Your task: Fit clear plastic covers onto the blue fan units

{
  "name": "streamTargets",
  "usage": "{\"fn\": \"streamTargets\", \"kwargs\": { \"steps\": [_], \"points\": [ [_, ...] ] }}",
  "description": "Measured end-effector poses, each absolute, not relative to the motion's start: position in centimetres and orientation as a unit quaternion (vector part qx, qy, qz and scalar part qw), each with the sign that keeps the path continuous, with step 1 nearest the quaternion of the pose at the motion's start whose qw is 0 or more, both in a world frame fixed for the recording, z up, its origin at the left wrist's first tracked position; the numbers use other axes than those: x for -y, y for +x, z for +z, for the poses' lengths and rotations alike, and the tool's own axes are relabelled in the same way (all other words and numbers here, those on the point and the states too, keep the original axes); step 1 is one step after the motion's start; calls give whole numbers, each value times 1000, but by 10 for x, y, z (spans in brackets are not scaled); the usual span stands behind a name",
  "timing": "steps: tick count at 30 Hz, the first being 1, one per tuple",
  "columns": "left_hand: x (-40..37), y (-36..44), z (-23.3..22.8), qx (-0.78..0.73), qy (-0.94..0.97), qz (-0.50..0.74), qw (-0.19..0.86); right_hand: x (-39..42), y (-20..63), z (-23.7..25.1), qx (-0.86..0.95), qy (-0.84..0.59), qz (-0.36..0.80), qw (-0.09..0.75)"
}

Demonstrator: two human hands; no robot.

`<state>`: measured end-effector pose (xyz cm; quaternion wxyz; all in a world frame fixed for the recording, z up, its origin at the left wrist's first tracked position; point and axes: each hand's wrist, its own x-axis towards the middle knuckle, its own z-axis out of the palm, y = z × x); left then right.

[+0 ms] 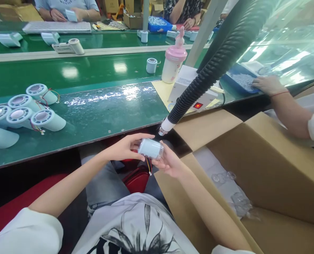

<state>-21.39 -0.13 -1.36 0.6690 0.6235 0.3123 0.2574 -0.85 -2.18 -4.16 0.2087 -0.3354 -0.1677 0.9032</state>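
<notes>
Between my two hands is a light-blue cylindrical housing (149,148), held on its side over my lap. My left hand (127,146) grips its left end, thumb below and fingers above. My right hand (170,162) is closed round the right end, where a clear plastic piece (160,151) shows. Thin coloured wires (148,165) with a small white plug hang under the housing. Just above it is the metal-tipped nozzle (162,131) of a black corrugated hose (191,95), apart from the housing.
Several similar housings (48,120) with wires stand on the green bench at left. A white box with a lit red switch (198,106) and a pink-lidded bottle (174,58) stand behind the hose. An open cardboard carton (273,169) holding clear plastic pieces is at right. Co-workers sit around.
</notes>
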Motion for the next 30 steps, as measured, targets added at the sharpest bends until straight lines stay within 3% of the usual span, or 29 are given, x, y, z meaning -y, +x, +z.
{"fn": "streamTargets", "kwargs": {
  "steps": [2, 4, 7, 10, 17, 22, 27, 30],
  "points": [
    [18, -220, -5, -336, 616, 267, 661, 34, -11, -40, 248, -348, 878, 214],
    [34, -223, 3, -354, 586, 284, 671, 46, -11, -37, 383, -366, 797, 290],
    [52, -224, 11, -362, 526, 308, 705, 60, -4, -30, 628, -331, 568, 417],
    [63, -225, 12, -361, 504, 301, 725, 68, 3, -24, 774, -269, 403, 408],
    [68, -229, 15, -334, 562, 275, 705, 78, 5, -19, 575, -281, 653, 404],
    [69, -225, 9, -336, 521, 252, 744, 78, 7, -23, 633, -314, 588, 394],
    [65, -224, -2, -386, 487, 212, 755, 83, 3, -28, 612, -368, 617, 331],
    [31, -230, 3, -467, 545, 188, 671, 64, 37, -36, 663, -481, 491, 299]
  ]
}}
